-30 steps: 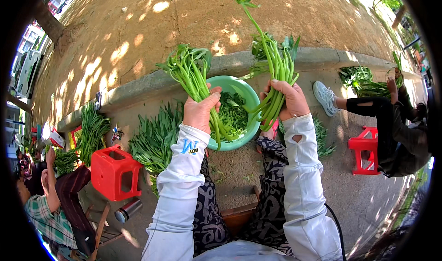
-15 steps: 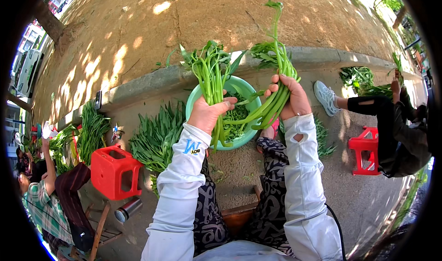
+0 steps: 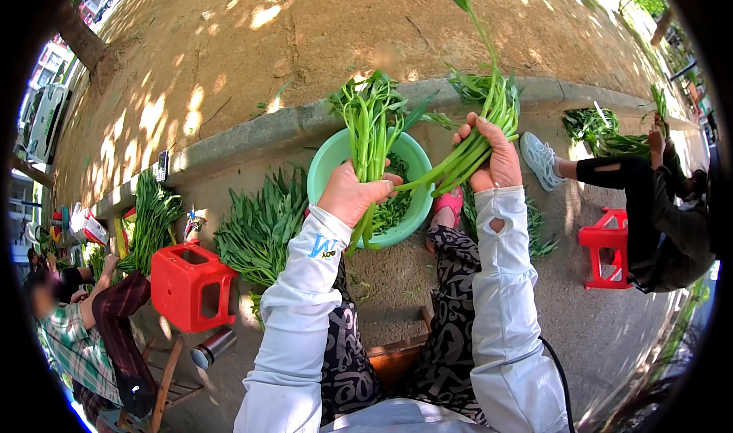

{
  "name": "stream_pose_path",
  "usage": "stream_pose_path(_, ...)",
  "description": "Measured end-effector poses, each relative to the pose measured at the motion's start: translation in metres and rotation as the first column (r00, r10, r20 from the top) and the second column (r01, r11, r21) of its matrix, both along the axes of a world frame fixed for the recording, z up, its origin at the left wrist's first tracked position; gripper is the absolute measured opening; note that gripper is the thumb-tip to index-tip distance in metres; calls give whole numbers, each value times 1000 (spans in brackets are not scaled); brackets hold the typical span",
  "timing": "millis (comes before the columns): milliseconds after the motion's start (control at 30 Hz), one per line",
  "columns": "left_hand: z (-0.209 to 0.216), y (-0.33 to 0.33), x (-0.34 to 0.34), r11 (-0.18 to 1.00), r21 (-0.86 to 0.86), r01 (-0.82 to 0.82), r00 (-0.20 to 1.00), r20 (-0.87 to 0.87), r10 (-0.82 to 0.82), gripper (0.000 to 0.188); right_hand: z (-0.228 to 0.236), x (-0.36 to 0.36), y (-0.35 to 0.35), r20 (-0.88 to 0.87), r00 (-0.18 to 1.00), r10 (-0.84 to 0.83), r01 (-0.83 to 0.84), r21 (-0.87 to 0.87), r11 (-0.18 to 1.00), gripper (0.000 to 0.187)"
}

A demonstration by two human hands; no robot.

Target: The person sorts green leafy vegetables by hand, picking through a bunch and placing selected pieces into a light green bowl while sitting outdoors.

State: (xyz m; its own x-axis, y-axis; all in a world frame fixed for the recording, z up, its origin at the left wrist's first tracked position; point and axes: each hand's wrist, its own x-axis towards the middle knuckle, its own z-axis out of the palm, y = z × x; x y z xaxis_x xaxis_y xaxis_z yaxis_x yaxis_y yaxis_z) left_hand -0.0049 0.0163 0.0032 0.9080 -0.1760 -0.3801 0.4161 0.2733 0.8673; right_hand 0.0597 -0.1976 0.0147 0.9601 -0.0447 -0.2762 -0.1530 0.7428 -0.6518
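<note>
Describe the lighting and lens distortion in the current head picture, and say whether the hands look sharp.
Head view: sunlight dapples the brown ground in bright patches amid shade; head view: the curb bows into an arch, and black fills the corners; head view: the left hand and right hand look fairly sharp, each holding green stems.

Green basin (image 3: 317, 169): held stems (image 3: 368, 147) overhang, obstructing entry from above. Leaf heap (image 3: 259, 227) blocks its left. Open pavement (image 3: 563, 311) between right sleeve (image 3: 505, 311) and right-hand red stool (image 3: 603, 238). Low kerb (image 3: 237, 144) crosses just beyond basin.
</note>
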Motion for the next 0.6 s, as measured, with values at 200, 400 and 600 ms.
stream_pose_path(200, 10, -6, -1, 992, 98, 82, 995, 56, -88, 43, 6, -2, -7, -7, 999, 41, -41, -46, 998, 15)
stream_pose_path(400, 5, -8, -1, 980, 174, 100, 991, 74, -114, 42, 4, -2, -6, 32, 997, 75, -74, -27, 997, 18)
stream_pose_path(600, 6, -5, 0, 982, 182, 51, 996, 58, -63, 39, 9, -3, -1, 108, 982, 152, -175, 246, 953, 29)
